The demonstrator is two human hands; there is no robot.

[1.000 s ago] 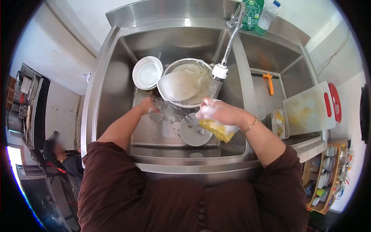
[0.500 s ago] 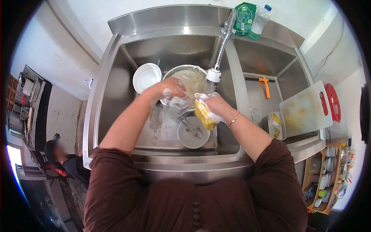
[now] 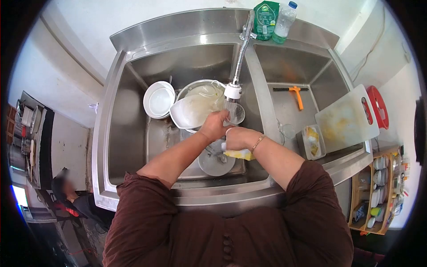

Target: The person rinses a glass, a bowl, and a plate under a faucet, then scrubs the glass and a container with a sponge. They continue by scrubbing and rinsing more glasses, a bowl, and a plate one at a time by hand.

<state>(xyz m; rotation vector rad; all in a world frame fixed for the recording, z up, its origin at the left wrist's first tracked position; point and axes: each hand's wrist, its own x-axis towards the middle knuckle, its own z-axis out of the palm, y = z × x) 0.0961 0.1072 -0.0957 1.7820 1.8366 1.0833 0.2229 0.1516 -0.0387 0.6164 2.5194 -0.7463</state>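
Note:
My left hand [image 3: 215, 126] is under the white faucet head [image 3: 232, 91], its fingers curled and pressed together. They overlap the edge of a clear round glass dish [image 3: 239, 114]; whether they grip it is hidden. Close beside it, my right hand [image 3: 242, 139] is closed around a soapy yellow cloth [image 3: 240, 154], which hangs below the fingers. A white bowl [image 3: 191, 113] tilts over a round pot [image 3: 183, 90] behind my left hand. Below both hands, a pale round bowl [image 3: 215, 163] sits on the basin floor.
Stacked white bowls [image 3: 159, 100] stand at the left of the basin. The right basin holds an orange squeegee [image 3: 297, 95], a clear tub [image 3: 311, 143] and a leaning cutting board [image 3: 347, 118]. A green pouch [image 3: 266, 20] and a bottle [image 3: 284, 24] stand behind. A person [image 3: 78, 198] is at far left.
My left hand has moved right and down from above the pot to the faucet, beside my right hand. The white bowl now shows tilted over the pot. The yellow cloth stays in my right hand.

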